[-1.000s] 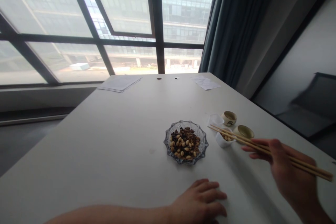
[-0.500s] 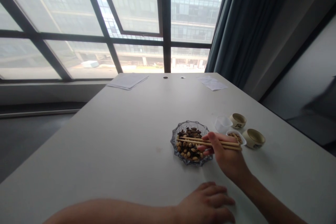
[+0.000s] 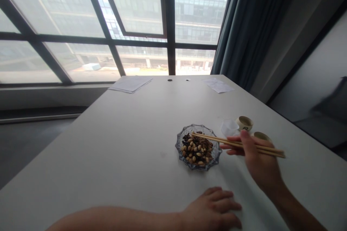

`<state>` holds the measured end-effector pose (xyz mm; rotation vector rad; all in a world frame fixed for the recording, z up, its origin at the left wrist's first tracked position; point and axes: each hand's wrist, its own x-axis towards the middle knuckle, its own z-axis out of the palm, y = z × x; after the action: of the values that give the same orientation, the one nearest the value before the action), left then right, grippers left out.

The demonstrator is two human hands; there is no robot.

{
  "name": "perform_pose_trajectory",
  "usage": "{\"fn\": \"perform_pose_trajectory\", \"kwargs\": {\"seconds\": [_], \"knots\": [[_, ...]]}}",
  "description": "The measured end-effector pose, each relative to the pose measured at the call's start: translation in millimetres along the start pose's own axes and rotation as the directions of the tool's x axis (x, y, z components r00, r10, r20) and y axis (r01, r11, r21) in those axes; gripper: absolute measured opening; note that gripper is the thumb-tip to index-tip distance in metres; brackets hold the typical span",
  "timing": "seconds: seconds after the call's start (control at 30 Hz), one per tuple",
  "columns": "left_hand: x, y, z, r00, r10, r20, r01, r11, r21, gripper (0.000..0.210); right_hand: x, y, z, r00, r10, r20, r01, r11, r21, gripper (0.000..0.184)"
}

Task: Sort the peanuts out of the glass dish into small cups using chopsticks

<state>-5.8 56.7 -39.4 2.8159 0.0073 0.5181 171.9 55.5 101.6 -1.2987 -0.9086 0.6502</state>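
Observation:
My right hand (image 3: pixel 261 164) is closed around a pair of wooden chopsticks (image 3: pixel 230 142). Their tips are close together over the far part of a scalloped glass dish (image 3: pixel 217 157). Whether anything is pinched between the tips, I cannot tell. In the dish lie pale shelled nuts that look like pistachios (image 3: pixel 194 151), with darker brown, elongated pieces (image 3: pixel 207 146) and blackish bits behind them. My left hand (image 3: pixel 213 207) rests palm down on the table in front of the dish, fingers spread, holding nothing.
Right of the dish stand a small translucent plastic bowl (image 3: pixel 229 127) and a beige cup with a dark mark (image 3: pixel 244 123). A second beige cup (image 3: pixel 262 136) is partly behind my right hand. Papers (image 3: pixel 131 84) and another sheet (image 3: pixel 219 85) lie at the table's far end, before the windows.
My right hand and the chopsticks have moved right, drawing the tips from the dish's left side to its far middle. The hand now covers the small bowl of brown pieces. My left hand stays put.

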Motion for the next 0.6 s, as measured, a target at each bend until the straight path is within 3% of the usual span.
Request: {"fn": "perform_pose_trajectory", "kwargs": {"seconds": [0.13,0.3,0.43,0.6], "knots": [[-2,-1,0.5,1.000,-0.005,0.003,0.005,1.000,0.004,0.030,-5,-6,-60,0.984,-0.016,-0.180,0.012,1.000,-0.028,0.046],[-3,-3,-0.3,0.999,-0.023,0.026,0.024,0.998,-0.054,0.026,-12,8,-124,0.902,-0.021,-0.431,0.003,0.999,-0.043,0.044],[-4,-2,-3.1,0.997,-0.059,0.055,0.066,0.990,-0.126,0.025,-17,26,-145,0.891,0.005,-0.453,-0.014,1.000,-0.016,0.045],[-5,0,-6.7,0.991,-0.081,0.109,0.097,0.984,-0.147,0.023,-19,37,-145,0.920,0.034,-0.389,-0.041,0.999,-0.009,0.054]]}}
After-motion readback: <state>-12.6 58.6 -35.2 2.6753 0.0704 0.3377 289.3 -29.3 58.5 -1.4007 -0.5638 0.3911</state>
